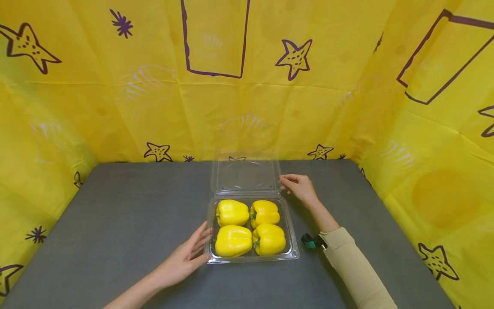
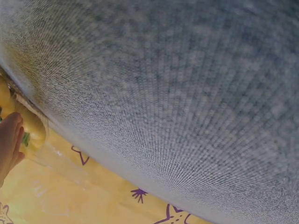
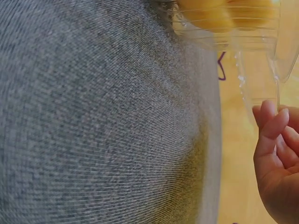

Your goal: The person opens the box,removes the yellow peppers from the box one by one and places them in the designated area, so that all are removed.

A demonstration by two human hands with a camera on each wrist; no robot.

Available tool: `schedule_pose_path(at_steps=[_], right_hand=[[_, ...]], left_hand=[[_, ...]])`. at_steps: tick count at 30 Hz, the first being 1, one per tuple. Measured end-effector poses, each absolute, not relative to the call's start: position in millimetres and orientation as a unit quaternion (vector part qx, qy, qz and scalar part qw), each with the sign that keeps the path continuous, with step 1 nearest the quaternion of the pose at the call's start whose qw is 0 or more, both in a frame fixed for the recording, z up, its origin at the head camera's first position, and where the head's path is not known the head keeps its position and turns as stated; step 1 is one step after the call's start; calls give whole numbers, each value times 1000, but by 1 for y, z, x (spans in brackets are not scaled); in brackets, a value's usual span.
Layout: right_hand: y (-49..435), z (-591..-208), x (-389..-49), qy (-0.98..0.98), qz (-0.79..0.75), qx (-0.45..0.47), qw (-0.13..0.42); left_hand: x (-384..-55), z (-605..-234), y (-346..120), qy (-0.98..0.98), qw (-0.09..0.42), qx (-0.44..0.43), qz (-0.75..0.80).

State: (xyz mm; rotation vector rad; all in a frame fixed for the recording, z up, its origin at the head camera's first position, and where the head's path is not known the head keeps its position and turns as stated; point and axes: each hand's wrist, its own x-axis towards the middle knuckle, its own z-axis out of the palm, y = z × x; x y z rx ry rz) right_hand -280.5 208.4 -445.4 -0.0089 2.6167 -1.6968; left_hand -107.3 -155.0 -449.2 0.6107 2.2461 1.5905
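Note:
A clear plastic clamshell container (image 1: pixel 252 259) stands on the table with its lid (image 1: pixel 247 175) raised at the far side. Several yellow bell peppers (image 1: pixel 233 241) lie inside in two rows, some with green stems showing. My left hand (image 1: pixel 181 259) rests against the container's left side, fingers extended along the wall and thumb near the front corner. At the lid's right edge, my right hand (image 1: pixel 302 187) pinches the thin plastic between thumb and fingertips. The right wrist view shows this pinch on the lid (image 3: pixel 259 79) closely. Only part of the left hand (image 2: pixel 8 144) appears in the left wrist view.
The grey table (image 1: pixel 135 214) extends on both sides of the container. A yellow curtain (image 1: pixel 247 107) printed with purple stars and shapes hangs behind the table and along its sides. A dark band with a green part (image 1: pixel 313 241) is on the right wrist.

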Motion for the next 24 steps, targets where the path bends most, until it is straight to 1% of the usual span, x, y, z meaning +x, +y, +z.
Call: schedule_pose_path(at_steps=[7, 14, 20, 24], right_hand=[[211, -449, -279, 831, -555, -12, 32], [214, -456, -278, 817, -574, -46, 32], [213, -459, -279, 809, -583, -21, 63], [215, -462, -279, 799, -597, -16, 72]], left_hand=[[-109, -451, -155, 787, 157, 218, 555], [-109, -452, -156, 787, 154, 220, 556], [-108, -451, -156, 786, 155, 214, 559], [-108, -451, -156, 787, 154, 209, 559]])
